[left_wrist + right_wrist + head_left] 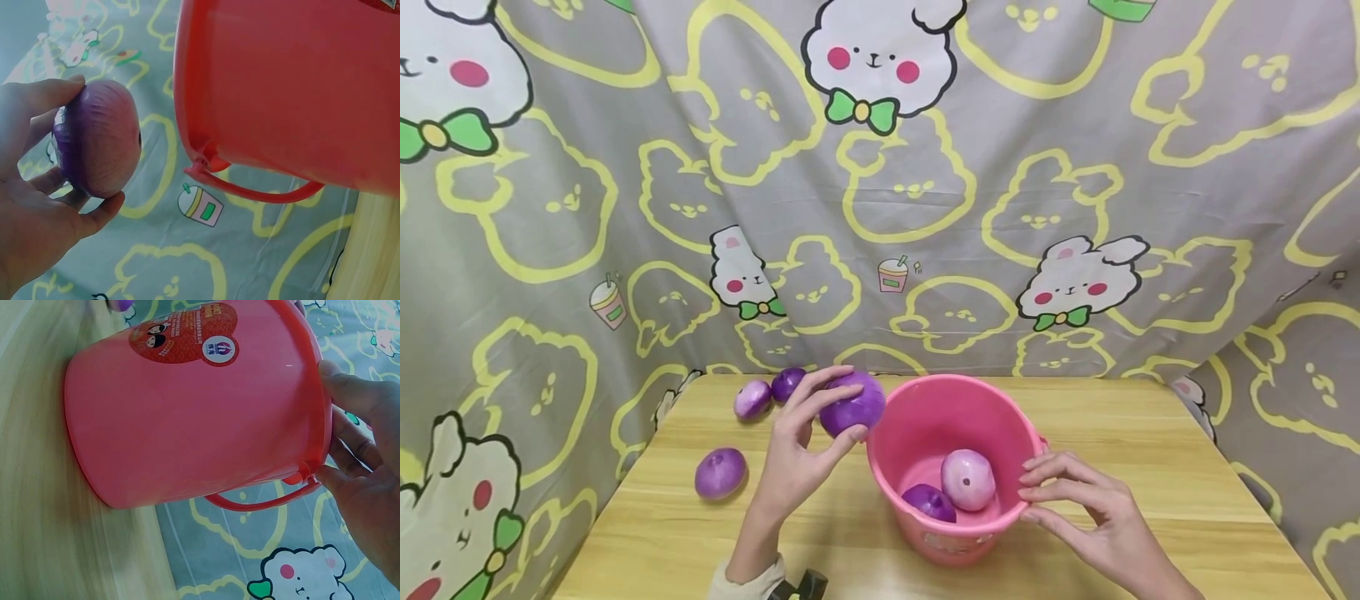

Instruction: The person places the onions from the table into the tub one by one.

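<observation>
My left hand [793,454] grips a purple onion [859,406] between thumb and fingers, just left of the rim of a pink bucket [955,417]. In the left wrist view the same onion [103,140] is apart from the bucket wall [287,94]. My right hand [1093,504] holds the bucket's right rim, thumb and fingers at the edge near the handle joint, as the right wrist view also shows on the bucket [187,425]. Inside the bucket lie a pale onion [967,481] and a darker purple onion [929,502].
On the left of the wooden table [655,542] lies one purple onion [720,473]. Farther back sit a purple-and-white onion [752,400] and a dark onion [788,384], the latter partly behind my left fingers. A patterned curtain [880,217] hangs behind the table.
</observation>
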Demonstrator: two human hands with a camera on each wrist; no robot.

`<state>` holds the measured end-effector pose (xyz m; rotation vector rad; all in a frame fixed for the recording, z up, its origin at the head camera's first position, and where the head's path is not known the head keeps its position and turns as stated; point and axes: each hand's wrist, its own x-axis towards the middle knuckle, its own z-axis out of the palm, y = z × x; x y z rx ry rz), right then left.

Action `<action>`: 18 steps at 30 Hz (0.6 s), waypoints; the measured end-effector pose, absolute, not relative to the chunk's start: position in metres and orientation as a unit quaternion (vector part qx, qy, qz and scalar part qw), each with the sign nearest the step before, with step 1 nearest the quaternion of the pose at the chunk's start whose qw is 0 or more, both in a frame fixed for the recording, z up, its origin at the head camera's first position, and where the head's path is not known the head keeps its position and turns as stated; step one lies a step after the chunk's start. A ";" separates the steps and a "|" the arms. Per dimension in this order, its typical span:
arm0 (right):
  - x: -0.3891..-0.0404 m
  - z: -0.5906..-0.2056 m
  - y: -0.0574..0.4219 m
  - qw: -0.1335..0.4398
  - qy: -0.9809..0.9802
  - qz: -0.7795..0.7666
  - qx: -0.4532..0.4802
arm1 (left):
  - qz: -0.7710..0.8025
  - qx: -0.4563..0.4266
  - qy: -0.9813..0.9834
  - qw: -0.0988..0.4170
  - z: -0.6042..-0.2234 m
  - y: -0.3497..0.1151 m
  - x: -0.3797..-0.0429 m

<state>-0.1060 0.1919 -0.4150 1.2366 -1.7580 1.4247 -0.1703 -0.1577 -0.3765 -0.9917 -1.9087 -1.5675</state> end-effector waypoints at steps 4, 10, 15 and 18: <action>-0.106 -0.414 0.191 0.274 -0.654 0.532 0.462 | -0.570 -0.366 -0.698 0.235 -0.377 -0.156 -0.170; -0.106 -0.415 0.192 0.275 -0.659 0.531 0.456 | -0.558 -0.367 -0.710 0.223 -0.375 -0.152 -0.171; -0.106 -0.416 0.192 0.275 -0.663 0.528 0.453 | -0.549 -0.378 -0.710 0.228 -0.375 -0.147 -0.171; -0.106 -0.416 0.192 0.274 -0.663 0.529 0.454 | -0.549 -0.378 -0.710 0.228 -0.376 -0.144 -0.171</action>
